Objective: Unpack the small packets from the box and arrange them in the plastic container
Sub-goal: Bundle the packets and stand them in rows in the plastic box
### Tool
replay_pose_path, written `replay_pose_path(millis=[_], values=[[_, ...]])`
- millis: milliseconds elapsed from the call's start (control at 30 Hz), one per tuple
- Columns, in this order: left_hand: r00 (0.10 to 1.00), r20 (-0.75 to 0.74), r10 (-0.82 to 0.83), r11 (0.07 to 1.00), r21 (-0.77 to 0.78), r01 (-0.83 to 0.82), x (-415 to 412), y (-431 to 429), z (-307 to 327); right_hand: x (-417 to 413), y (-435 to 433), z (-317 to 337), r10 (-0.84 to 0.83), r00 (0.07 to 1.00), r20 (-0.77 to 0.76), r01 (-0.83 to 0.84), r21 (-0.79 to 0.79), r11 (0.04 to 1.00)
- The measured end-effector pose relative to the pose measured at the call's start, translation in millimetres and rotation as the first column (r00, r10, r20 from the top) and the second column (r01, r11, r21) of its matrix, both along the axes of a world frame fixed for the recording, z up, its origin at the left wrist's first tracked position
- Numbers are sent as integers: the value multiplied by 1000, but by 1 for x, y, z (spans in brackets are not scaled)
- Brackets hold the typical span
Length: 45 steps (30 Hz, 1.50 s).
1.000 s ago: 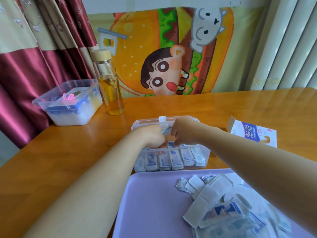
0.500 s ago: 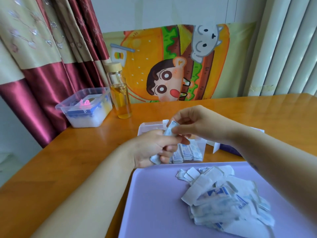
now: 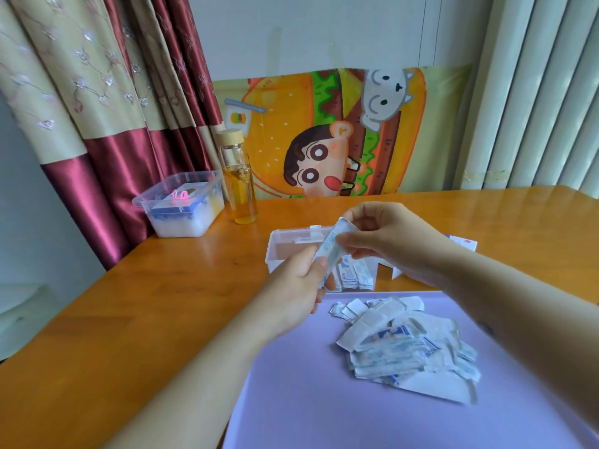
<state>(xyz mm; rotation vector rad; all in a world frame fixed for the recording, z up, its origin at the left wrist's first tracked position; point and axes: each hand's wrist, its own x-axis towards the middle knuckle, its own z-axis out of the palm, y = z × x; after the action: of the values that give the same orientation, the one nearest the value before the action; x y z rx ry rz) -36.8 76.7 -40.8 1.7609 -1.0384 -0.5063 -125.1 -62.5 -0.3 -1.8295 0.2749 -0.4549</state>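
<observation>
My left hand (image 3: 299,283) and right hand (image 3: 385,236) both pinch one small packet (image 3: 332,247) above the clear plastic container (image 3: 291,251), beyond the purple tray (image 3: 291,384).

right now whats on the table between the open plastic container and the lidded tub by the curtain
Head view: nothing lies between the open plastic container and the lidded tub, only bare wooden table. The glass bottle stands further back, beside the tub.

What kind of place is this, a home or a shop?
Probably a home: red and beige satin curtains hang beside an orange wooden table, a cartoon burger cloth covers the wall, and a glass bottle of yellow liquid stands nearby.
</observation>
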Motion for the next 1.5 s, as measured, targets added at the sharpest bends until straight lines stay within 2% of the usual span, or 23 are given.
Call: replay_pose_path(millis=[67, 100, 167, 267, 400, 500, 567, 700, 833, 1000, 1067, 1100, 1167, 1200, 1233, 1367, 1500], values=[[1000, 22, 9, 998, -56, -8, -1, 1, -4, -1, 8, -6, 47, 999, 15, -49, 221, 974], [999, 45, 8, 997, -71, -5, 0, 2, -4, 0, 11, -9, 62, 998, 26, -66, 278, 958], [996, 94, 10, 997, -78, -2, 2, 4, -1, 4, 15, -11, 46, 998, 41, -55, 257, 965], [993, 106, 57, 989, -139, -42, 17, 12, 6, 16, 10, -3, -43, 996, 83, 31, 140, 990], [921, 160, 356, 922, -221, -319, 58, 31, -12, 39, -8, 0, -177, 977, 115, 163, 126, 979], [868, 201, 454, 890, -141, -433, 75, 30, -39, 66, -17, -11, -192, 981, 19, 189, 88, 978], [867, 225, 445, 895, -100, -434, 83, 22, -53, 92, -19, -21, -187, 980, -61, 191, 75, 979], [868, 279, 410, 912, -126, -390, 91, 12, -65, 129, -21, -36, -188, 954, -233, 200, 28, 979], [858, 335, 390, 918, -69, -390, 103, 9, -78, 158, -20, -48, -99, 876, -471, 118, 11, 993], [872, 312, 378, 925, -84, -371, 105, 8, -84, 177, -19, -55, 45, 762, -647, -15, 52, 999], [884, 279, 374, 927, -93, -363, 105, 8, -83, 182, -14, -59, 10, 729, -685, -49, -37, 998], [889, 265, 373, 928, -97, -360, 104, 8, -83, 183, -14, -62, -52, 717, -695, -92, -169, 981], [897, 242, 370, 929, -95, -358, 102, 9, -81, 185, -13, -66, -211, 706, -676, -212, -485, 848], [898, 239, 370, 929, -94, -358, 101, 8, -81, 184, -11, -66, -263, 725, -636, -234, -587, 775], [898, 239, 370, 929, -94, -358, 101, 9, -81, 184, -8, -66, -284, 732, -619, -243, -627, 740], [890, 260, 374, 927, -107, -358, 101, 10, -82, 180, -7, -61, -290, 739, -609, -251, -647, 720], [891, 263, 371, 929, -94, -359, 99, 9, -83, 174, -12, -55, -150, 776, -613, -214, -479, 851]])
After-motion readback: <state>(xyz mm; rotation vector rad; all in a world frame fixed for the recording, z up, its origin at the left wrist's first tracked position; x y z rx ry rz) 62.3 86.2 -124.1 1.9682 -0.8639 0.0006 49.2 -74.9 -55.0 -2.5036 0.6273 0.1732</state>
